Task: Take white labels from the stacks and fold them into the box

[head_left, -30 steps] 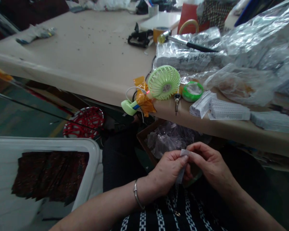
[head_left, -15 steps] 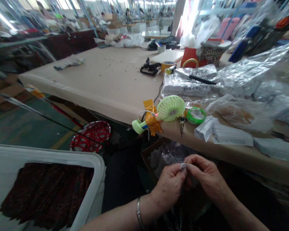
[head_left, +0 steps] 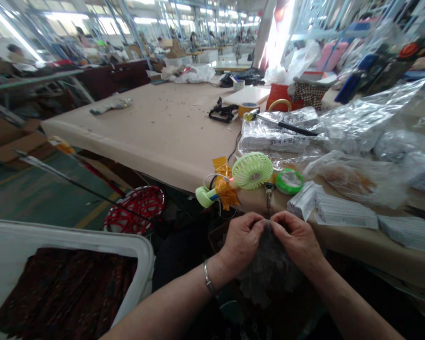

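Note:
My left hand (head_left: pixel 244 240) and my right hand (head_left: pixel 299 240) meet just in front of the table edge. Thumbs and fingers of both pinch a small piece of thin, translucent film (head_left: pixel 268 225) between them. Beneath and between the hands lies a crumpled heap of greyish see-through plastic (head_left: pixel 269 271); whether the pinched film joins it I cannot tell. Just beyond my fingertips, a pointed metal tool (head_left: pixel 268 194) hangs over the table edge. A light green handheld fan (head_left: pixel 252 171), fixed with orange tape (head_left: pixel 225 184), leans out to its left.
A white tub (head_left: pixel 146 250) with folded dark red fabric (head_left: pixel 63 288) stands at left. On the paper-covered table (head_left: pixel 152 127) are a green tape roll (head_left: pixel 289 182), stacks of printed labels (head_left: pixel 345 208), plastic bags (head_left: pixel 361 174) and a hammer (head_left: pixel 286 125). A red-wrapped round stool (head_left: pixel 134 208) stands below.
Both hands have risen toward the table edge, still pinching the film. More of the crumpled plastic shows between them. The camera view has tilted up slightly.

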Available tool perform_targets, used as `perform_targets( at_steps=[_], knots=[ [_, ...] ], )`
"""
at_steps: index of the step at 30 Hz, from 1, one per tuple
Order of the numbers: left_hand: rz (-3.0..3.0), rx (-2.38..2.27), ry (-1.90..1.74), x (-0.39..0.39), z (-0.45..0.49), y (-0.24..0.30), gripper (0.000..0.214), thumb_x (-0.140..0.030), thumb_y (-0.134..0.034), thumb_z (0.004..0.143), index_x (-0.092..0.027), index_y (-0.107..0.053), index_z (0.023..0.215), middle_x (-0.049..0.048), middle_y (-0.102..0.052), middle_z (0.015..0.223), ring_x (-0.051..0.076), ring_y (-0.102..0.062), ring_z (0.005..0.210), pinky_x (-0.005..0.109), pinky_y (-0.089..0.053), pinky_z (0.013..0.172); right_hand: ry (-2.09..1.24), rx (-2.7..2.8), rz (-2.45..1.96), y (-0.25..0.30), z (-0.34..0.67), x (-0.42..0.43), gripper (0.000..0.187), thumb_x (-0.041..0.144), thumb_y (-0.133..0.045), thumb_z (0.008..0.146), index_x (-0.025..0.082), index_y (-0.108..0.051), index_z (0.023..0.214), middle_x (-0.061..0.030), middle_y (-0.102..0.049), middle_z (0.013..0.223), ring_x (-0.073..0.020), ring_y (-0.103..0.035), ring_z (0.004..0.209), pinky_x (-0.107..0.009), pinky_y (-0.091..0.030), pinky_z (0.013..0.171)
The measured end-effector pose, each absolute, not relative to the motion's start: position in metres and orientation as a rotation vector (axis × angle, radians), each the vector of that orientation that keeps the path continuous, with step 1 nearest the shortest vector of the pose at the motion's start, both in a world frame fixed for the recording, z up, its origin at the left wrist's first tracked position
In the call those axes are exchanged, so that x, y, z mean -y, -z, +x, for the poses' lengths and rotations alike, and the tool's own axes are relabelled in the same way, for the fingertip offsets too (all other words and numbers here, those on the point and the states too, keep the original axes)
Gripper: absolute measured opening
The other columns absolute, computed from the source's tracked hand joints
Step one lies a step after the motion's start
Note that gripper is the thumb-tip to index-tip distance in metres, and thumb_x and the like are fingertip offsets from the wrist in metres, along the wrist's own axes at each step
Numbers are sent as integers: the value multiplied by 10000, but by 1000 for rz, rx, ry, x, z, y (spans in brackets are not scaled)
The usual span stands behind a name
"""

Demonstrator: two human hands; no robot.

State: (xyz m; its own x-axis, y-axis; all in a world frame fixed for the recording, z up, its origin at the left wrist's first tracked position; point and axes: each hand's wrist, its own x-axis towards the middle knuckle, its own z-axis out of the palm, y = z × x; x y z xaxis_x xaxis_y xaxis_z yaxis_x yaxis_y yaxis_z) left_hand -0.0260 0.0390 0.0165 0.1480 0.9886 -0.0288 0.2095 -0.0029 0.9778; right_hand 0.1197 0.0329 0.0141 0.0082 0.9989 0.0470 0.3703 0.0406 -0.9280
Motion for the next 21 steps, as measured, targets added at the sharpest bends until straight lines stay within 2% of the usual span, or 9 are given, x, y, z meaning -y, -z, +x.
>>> perform_targets(
  at_steps=[7, 21],
  knots=[
    [1633, -1263, -1003, -46, -27, -17, 212, -280, -513, 846, -173, -686, 784, 9, -658, 703, 122, -561, 641, 210, -415, 627, -721, 1578, -1450, -11, 119, -39, 124, 281, -535, 792, 194, -582, 716, 26, -568, 614, -116, -532, 566, -210, -422, 550],
    [1660, -1271, -1051, -52, -25, -12, 214, -263, -516, 850, -173, -693, 772, 1, -655, 687, 112, -553, 625, 199, -406, 613, -605, 1606, -1434, -6, 117, -43, 105, 260, -516, 811, 203, -570, 740, 26, -575, 633, -121, -544, 585, -214, -429, 573]
  ],
)
